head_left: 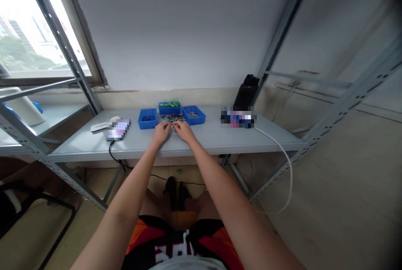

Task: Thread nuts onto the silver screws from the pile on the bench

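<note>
Both of my hands rest close together at the front of a pile of small black and silvery parts [172, 118] on the grey shelf table. My left hand [161, 132] has its fingers drawn together at the tips. Facing it, my right hand [184, 130] is pinched the same way, the fingertips nearly meeting. Whatever is between them is too small to name. Around the pile stand a blue bin [147, 125] with a few dark pieces, a blue bin [170, 111] with green strip-like pieces behind, and a blue bin [197, 120] with small silvery parts.
A phone [119, 129] on a black cable and a white flat object [99, 127] lie left. To the right, a black bottle [246, 94] stands behind a blurred device [238, 119] with a white cable [287, 159]. Metal uprights [276, 39] frame the table [216, 136].
</note>
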{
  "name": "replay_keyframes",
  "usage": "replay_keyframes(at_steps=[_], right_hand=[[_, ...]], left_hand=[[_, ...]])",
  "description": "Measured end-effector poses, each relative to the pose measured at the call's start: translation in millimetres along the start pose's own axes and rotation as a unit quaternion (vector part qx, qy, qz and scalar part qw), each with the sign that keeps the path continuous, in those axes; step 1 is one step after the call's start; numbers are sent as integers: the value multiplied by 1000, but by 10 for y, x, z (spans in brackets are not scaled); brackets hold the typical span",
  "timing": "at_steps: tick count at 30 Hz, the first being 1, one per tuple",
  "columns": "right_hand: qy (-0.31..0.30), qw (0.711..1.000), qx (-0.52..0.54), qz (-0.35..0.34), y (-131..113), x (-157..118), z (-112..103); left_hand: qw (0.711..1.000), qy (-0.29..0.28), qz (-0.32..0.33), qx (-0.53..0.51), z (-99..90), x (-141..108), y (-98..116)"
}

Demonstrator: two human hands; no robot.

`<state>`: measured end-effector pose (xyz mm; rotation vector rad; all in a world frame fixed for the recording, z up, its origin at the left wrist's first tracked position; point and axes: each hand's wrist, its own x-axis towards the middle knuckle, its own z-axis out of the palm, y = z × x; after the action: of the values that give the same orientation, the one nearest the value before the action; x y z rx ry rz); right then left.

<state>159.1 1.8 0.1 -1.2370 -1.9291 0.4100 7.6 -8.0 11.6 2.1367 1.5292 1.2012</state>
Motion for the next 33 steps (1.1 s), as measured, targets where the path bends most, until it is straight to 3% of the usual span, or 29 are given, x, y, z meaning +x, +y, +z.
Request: replay_keyframes(at_steps=[23, 33], right_hand=[[20, 1000, -4, 20, -1, -11, 9], [-20, 998, -67, -8, -28, -24, 6]], left_hand=[[999, 27, -21, -9, 4, 5, -14], [998, 28, -16, -49, -8, -11, 38]])
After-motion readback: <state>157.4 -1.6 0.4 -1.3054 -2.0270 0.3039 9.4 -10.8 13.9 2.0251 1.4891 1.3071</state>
